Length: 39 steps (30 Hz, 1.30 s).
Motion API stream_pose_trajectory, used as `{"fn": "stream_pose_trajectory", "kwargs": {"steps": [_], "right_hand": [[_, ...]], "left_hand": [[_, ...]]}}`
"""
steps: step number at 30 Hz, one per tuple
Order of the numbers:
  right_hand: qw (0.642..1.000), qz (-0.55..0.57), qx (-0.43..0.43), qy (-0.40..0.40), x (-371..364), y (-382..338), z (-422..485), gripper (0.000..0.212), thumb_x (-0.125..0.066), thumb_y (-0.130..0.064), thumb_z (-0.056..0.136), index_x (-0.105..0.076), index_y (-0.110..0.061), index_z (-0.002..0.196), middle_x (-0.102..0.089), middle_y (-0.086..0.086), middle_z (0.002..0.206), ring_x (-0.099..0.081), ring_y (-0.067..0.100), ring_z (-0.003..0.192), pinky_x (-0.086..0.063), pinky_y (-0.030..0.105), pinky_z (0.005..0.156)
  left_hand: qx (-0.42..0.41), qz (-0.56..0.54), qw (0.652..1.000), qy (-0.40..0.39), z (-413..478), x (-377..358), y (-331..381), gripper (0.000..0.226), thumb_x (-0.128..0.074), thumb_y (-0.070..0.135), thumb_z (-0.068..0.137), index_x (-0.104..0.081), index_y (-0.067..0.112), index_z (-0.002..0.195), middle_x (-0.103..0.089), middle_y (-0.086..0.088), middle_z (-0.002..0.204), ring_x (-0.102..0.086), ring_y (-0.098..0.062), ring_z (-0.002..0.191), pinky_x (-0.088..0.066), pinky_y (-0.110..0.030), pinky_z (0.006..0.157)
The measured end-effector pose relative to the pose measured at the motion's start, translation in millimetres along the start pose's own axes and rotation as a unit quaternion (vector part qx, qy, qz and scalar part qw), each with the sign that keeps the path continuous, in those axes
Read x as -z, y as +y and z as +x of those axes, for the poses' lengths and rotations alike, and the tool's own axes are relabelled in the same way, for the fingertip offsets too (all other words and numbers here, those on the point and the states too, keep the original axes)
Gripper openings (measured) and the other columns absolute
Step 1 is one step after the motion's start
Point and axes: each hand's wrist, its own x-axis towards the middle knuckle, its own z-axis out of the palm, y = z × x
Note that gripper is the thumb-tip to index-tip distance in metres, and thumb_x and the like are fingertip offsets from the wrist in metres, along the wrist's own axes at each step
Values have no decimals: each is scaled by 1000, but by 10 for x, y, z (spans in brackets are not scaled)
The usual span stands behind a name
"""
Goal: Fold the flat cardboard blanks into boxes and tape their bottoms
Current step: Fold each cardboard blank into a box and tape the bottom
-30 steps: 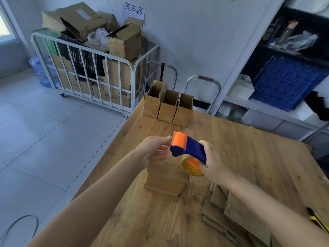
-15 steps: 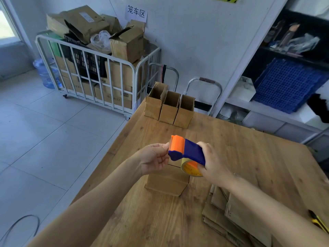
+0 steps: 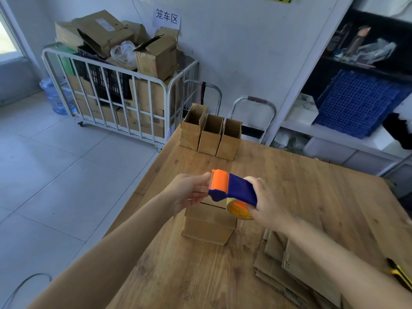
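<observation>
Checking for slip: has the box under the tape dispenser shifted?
No. The box sits at the same spot relative to the row of three boxes.

Bare left hand (image 3: 189,192) and bare right hand (image 3: 265,204); both forearms (image 3: 116,253) uncovered as far as they show

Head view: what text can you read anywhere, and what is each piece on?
"笼车区": white paper sign on the wall.
Print on a carton in the cage cart: blurred, perhaps ending "22".
Print on the tape roll: too small to read.
</observation>
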Motion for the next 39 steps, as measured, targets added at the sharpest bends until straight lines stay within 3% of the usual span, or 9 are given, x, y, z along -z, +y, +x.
{"fn": "stream_pose_trajectory", "kwargs": {"steps": [4, 11, 17, 21, 25, 28, 31, 36, 39], "right_hand": [[999, -18, 28, -35, 107, -74, 93, 55, -70, -26, 79, -46, -17, 128, -50, -5, 111, -49, 7, 95, -37, 11, 74], [990, -65, 44, -116, 224, -143, 222, 58, -71, -37, 83, -43, -20, 132, -51, -4, 111, -49, 7, 95, -34, 7, 74], [979, -141, 12, -147, 433, 138, 32, 56, -67, -43, 84, -39, -27, 129, -46, -8, 101, -50, 5, 81, -39, 16, 69], [973, -162, -16, -165, 307, 170, -87, 54, -62, -46, 86, -36, -29, 129, -46, -6, 101, -51, 7, 79, -45, 21, 71], [972, -167, -28, -160, 222, 143, -80, 58, -61, -47, 87, -30, -28, 133, -45, -6, 103, -49, 7, 81, -44, 19, 69], [969, -178, -32, -171, 191, 115, -98, 64, -60, -46, 89, -25, -26, 139, -44, -4, 111, -47, 5, 85, -43, 18, 70], [964, -195, -28, -180, 180, 82, -95, 68, -58, -43, 91, -21, -22, 144, -44, 0, 118, -45, 7, 88, -39, 17, 71], [960, -212, -31, -180, 199, -31, -50, 70, -54, -46, 92, -19, -19, 147, -43, 1, 117, -43, 9, 87, -37, 18, 71], [958, -227, -21, -175, 178, -123, -28, 74, -49, -54, 91, -18, -19, 148, -45, 3, 119, -41, 9, 88, -38, 18, 72]], "left_hand": [[13, 6, 1000, 24, 20, 63, -100, 5, -67, 8, 87, -63, 5, 86, -70, -11, 80, -64, -18, 77, -52, -26, 63], [-1, 93, 992, 88, 120, -15, -169, 13, -56, 5, 93, -62, 4, 82, -63, -11, 77, -62, -18, 74, -58, -37, 83], [-2, 157, 978, 136, 144, 237, -345, 7, -53, 0, 88, -56, 1, 82, -58, -13, 75, -57, -20, 70, -54, -36, 71], [-21, 119, 983, 139, 171, 246, -314, 12, -50, 0, 90, -55, 4, 80, -56, -11, 74, -56, -22, 71, -53, -35, 73], [-30, 147, 980, 130, 139, 278, -229, 22, -71, 22, 84, -53, 8, 81, -57, -7, 76, -54, -17, 70, -50, -29, 67], [-17, 207, 974, 92, 60, 255, -283, 33, -80, 13, 71, -49, 10, 81, -53, -8, 82, -50, -19, 74, -45, -31, 67], [-33, 247, 962, 109, 73, 258, -398, 53, -82, 5, 65, -46, 10, 104, -53, -6, 93, -52, -16, 77, -48, -29, 65], [-128, 344, 915, 165, 93, 175, -470, 57, -82, 8, 66, -39, 11, 103, -45, -6, 105, -49, -17, 85, -42, -20, 61], [-132, 351, 912, 168, 111, 165, -456, 63, -84, 9, 65, -36, 11, 105, -38, -5, 113, -50, -21, 91, -45, -20, 63]]}}
